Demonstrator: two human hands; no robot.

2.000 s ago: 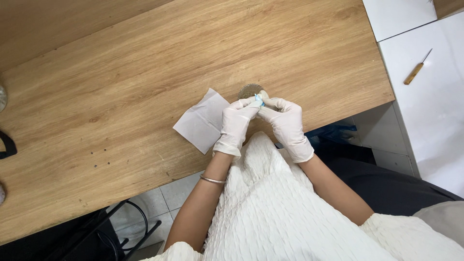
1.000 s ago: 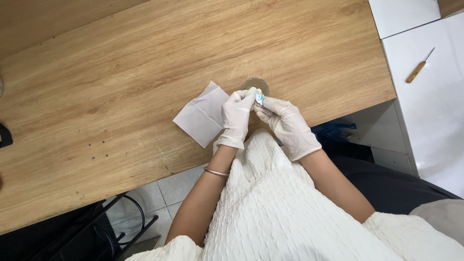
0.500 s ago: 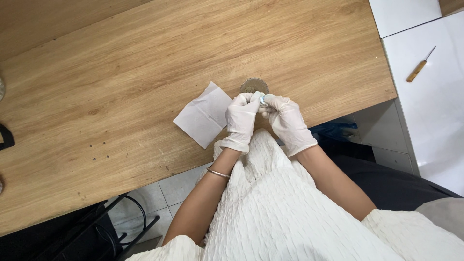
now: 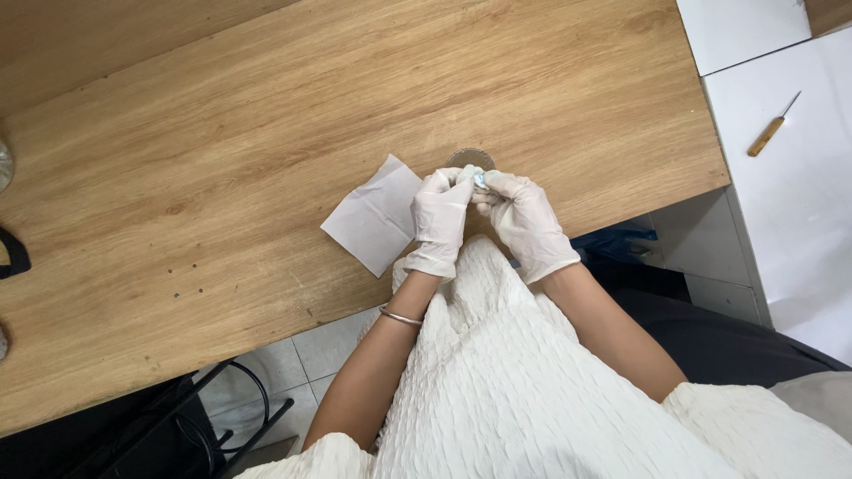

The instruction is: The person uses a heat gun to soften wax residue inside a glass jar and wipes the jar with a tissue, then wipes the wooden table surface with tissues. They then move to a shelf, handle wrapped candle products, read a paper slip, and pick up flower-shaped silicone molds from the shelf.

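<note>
1. Table (image 4: 266, 115): wood, fills the upper left and centre of the frame. White paper (image 4: 377, 215) lies flat near its lower edge, unmoved over the last two seconds.
2. Your left hand (image 4: 441, 222) and right hand (image 4: 525, 223), both gloved, meet at centre frame. A second ago they stood slightly apart; now the fingertips are closed together again.
3. Small pale-blue item (image 4: 478, 179): pinched between both hands' fingertips, just below a round dish (image 4: 470, 158). Work on it looks ongoing.
</note>
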